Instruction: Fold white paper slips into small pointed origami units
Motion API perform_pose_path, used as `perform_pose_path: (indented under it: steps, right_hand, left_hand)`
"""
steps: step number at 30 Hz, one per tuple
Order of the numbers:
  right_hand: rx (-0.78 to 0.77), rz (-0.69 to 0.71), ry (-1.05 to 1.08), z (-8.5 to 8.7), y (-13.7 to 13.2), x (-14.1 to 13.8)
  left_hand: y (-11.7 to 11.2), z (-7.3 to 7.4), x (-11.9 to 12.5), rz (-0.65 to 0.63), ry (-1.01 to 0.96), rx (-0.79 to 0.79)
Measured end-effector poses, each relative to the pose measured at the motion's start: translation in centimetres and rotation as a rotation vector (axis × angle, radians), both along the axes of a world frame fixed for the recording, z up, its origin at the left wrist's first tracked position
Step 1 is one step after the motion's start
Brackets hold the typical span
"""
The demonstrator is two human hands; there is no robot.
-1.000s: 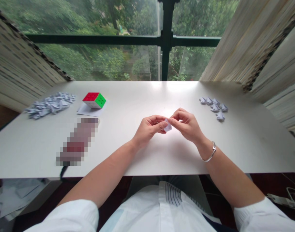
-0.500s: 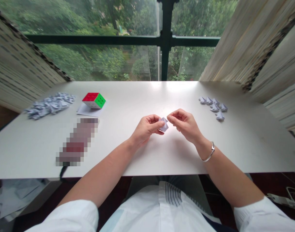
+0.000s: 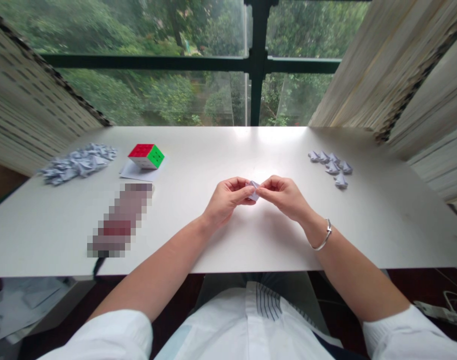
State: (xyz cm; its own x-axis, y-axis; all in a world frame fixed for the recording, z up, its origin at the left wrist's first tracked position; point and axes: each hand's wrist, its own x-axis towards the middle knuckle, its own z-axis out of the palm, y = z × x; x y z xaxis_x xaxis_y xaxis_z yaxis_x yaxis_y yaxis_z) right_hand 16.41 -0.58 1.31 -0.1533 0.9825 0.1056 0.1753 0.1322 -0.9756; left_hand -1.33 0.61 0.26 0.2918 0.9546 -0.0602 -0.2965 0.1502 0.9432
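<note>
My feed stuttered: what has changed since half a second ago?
The right hand dipped slightly in view; its fingers, just off the folded paper, now pinch it. The left hand kept its hold. The cube and paper pile stayed put.

Folded paper piece (image 3: 254, 197), held slightly right of frame centre.
The piece is small, pale white-lilac and creased, with angular edges and a peaked upper corner directed toward the top of the frame. Its left side is pinched by the left hand (image 3: 227, 201); its right side is pinched by the right hand (image 3: 288, 198). Fingers partly cover it; the full outline cannot be determined.
</note>
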Motion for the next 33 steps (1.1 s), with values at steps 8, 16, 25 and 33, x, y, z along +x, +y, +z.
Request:
perform_pose_path:
  steps: [8,16,25,33]
  right_hand:
    - [0.146,-0.111,-0.101,-0.1,-0.2,-0.4]
    - [-0.123,-0.014,0.033,-0.3,-0.3,-1.1]
    - [-0.168,-0.094,0.154,0.0,-0.3,-1.2]
    - [-0.205,-0.087,0.125,0.3,-0.4,-1.5]
  left_hand:
    - [0.2,-0.1,0.0,0.084,0.005,0.021]
    - [0.3,0.1,0.3,0.200,-0.094,0.057]
    - [0.0,0.1,0.5,0.169,-0.045,0.063]
    - [0.1,-0.3,0.5,0.221,-0.010,0.111]
